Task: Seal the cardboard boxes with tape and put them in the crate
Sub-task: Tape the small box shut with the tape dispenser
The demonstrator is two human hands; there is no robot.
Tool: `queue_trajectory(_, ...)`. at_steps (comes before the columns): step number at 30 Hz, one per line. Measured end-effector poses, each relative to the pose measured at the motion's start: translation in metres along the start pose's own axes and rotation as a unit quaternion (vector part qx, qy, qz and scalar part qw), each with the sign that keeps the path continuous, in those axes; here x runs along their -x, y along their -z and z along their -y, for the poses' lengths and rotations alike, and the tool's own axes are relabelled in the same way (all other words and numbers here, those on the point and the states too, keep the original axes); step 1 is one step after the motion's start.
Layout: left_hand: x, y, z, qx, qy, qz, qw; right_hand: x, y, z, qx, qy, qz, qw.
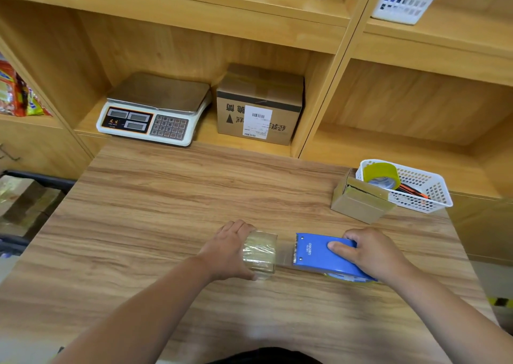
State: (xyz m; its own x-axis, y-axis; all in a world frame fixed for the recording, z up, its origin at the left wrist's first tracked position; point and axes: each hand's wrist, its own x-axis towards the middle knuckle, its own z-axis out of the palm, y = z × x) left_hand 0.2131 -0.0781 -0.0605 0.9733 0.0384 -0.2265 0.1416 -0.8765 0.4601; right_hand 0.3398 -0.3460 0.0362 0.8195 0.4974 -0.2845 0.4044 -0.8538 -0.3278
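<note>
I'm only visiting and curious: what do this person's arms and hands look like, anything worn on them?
Nothing is worn on them. The left hand and right hand are bare: no gloves, rings or watch visible. The left forearm and right forearm are uncovered to the frame's edge, so no sleeves show. Dark clothing appears at the bottom edge.

Both bare forearms reach in from the near edge. The left hand [230, 250] curls around a small box [260, 252]. The right hand [372, 252] grips a tape dispenser [319, 257].
</note>
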Motion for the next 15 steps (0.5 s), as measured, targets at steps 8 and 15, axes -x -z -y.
queue_trajectory(8,0.0,0.001,-0.002,0.005,0.006,0.004,1.0,-0.009,-0.015,-0.008,0.029,-0.005,0.017,0.999)
queue_trajectory(15,0.0,0.002,-0.004,0.015,0.014,0.015,1.0,-0.016,-0.035,-0.008,0.062,-0.004,0.012,0.998)
